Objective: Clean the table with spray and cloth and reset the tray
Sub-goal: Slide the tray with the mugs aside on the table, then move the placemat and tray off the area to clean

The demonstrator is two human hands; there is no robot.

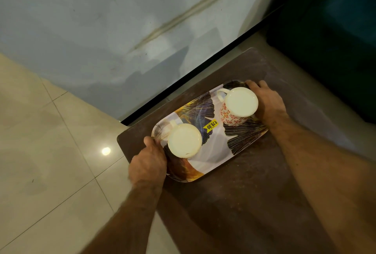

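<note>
Tray (215,147) first: it is a long flat tray with rounded corners, painted with black, gold and white fan leaves, and it sits on the dark brown desk (254,182) near the desk's far end. A small yellow price sticker (210,125) is stuck in the middle of the tray. Two white mugs stand on it. The plain white mug (184,140) is at the left end. The white mug with red flowers (238,107) is at the right end.

The left hand (148,164) holds the left end of the tray, with its fingers curled around the rim. The right hand (266,103) holds the right end, its fingers bent over the far edge just beside the flower mug.

Shiny cream floor tiles (50,152) lie to the left of the desk. A pale grey wall (122,29) rises behind it.
</note>
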